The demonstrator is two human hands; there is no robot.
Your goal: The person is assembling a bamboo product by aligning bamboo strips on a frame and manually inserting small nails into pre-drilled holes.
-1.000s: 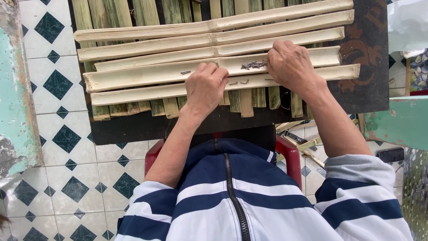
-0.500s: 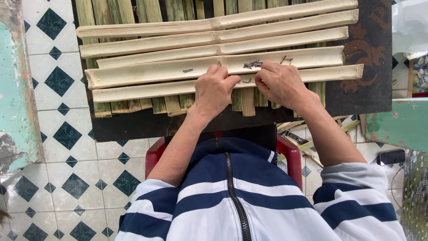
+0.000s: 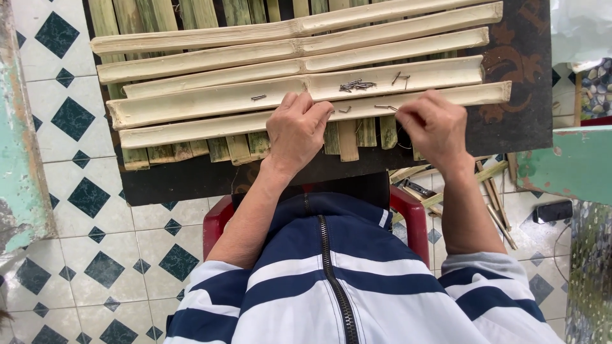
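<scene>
- Resting flat on the nearest pale strip (image 3: 191,130), the left hand (image 3: 296,130) has its fingers loosely curled and grips nothing.
- Over at the same strip, the right hand (image 3: 433,124) pinches a thin bent metal nail (image 3: 386,107) between thumb and fingertips.
- Five long pale bamboo strips lie side by side across the dark worktop (image 3: 523,108). Each is smooth, cream-coloured and a little hollow like a gutter, with a small ridge near the middle.
- Under them run short green bamboo slats (image 3: 347,140), going the other way, rougher and streaky, with cut ends poking out toward the person.
- In the hollow of the second strip (image 3: 210,102) sits a small pile of thin grey nails (image 3: 357,85). A few loose ones lie near it.
- The worktop is black and flat, with a brown curly pattern at its right side.
- A red chair (image 3: 220,223) shows below the arms, smooth and shiny.
- The floor (image 3: 76,204) has white tiles with dark green diamonds.
- More thin bamboo sticks (image 3: 494,191) lie on the floor at the right.
</scene>
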